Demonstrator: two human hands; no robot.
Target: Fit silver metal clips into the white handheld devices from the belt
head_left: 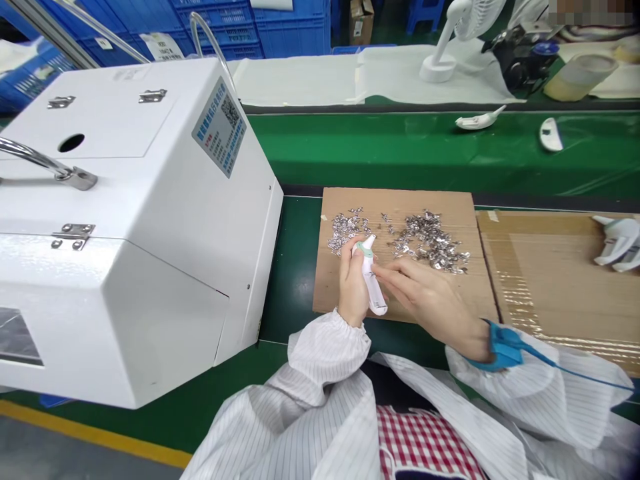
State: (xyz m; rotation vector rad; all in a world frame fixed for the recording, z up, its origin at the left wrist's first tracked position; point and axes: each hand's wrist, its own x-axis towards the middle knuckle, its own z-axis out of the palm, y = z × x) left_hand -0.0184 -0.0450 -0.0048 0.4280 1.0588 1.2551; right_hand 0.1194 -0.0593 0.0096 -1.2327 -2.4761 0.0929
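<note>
My left hand is wrapped around a white ear thermometer with a pale green collar and a narrow tip pointing up and away. My right hand has its fingers together, with the fingertips at the thermometer's right side; anything small between them is hidden. Beneath both hands lies a cardboard sheet. It carries a smaller heap of little shiny metal pieces on the left and a larger metal heap on the right. A blue wrist strap with a cord circles my right wrist.
A big white machine box fills the left side. On the right, white housings rest on a second cardboard sheet. Beyond runs a green conveyor belt bearing a white part and a white shell. A fan stands behind.
</note>
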